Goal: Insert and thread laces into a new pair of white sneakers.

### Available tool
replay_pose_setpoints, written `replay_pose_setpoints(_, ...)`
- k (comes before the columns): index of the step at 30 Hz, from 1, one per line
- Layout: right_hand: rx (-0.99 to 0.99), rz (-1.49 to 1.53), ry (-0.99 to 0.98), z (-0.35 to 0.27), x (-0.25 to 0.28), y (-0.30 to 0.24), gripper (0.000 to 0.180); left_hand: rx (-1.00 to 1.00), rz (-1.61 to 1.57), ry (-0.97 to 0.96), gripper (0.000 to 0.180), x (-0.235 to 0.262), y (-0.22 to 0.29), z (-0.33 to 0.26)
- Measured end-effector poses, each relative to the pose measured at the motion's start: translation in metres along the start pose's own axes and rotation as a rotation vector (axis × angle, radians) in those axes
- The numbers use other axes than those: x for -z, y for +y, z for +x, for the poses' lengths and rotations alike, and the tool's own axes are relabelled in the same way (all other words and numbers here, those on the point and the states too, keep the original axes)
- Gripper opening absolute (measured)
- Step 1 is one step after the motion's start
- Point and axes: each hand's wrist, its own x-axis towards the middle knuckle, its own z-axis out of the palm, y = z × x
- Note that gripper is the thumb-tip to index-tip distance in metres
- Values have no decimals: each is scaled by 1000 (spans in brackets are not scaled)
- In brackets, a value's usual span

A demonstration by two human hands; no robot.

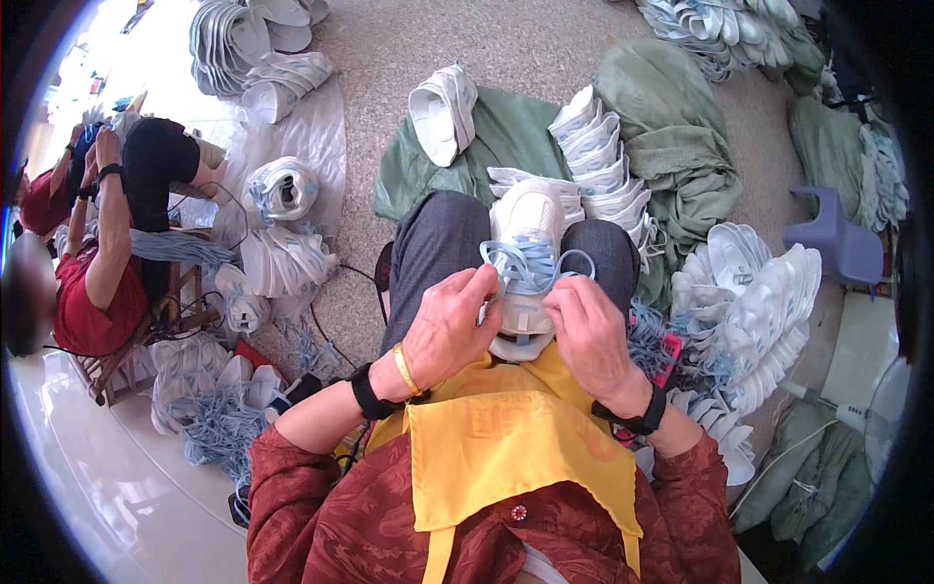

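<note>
A white sneaker (525,216) rests between my knees, its toe pointing away from me and its heel against the yellow apron (516,453). Pale blue shoelace (530,265) criss-crosses its tongue and stands up in loose loops. At the shoe's left side, my left hand (449,326) is closed, thumb and forefinger pinching the lace. My right hand (589,336) pinches lace on the opposite side, where a loop rises over its fingers. The exact lace ends inside both pinches are hidden.
Stacked white shoe uppers (608,161) lie ahead beside green cloth (520,127). More uppers (744,302) are piled at right, near a blue-grey stool (837,234) and a fan (880,419). At left, a person in red (102,282) sits by bundled blue laces (219,433).
</note>
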Motion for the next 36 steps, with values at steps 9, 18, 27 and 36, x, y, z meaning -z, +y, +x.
replay_pose_setpoints(9, -131, 393, -142, 11, -12, -19, 11, 44, -58, 13, 17, 2, -2, -1)
replay_pose_setpoints(18, -149, 48, -108, 20, -36, -15, 9, 75, -133, 46, 17, 4, -1, -1)
replay_pose_setpoints(27, -159, 26, -126, 14, -2, -23, 12, 121, -228, 89, 20, 1, -2, 0)
replay_pose_setpoints(36, -408, 444, -293, -25, 33, -1, 10, 231, -314, 36, 27, 2, -2, 3)
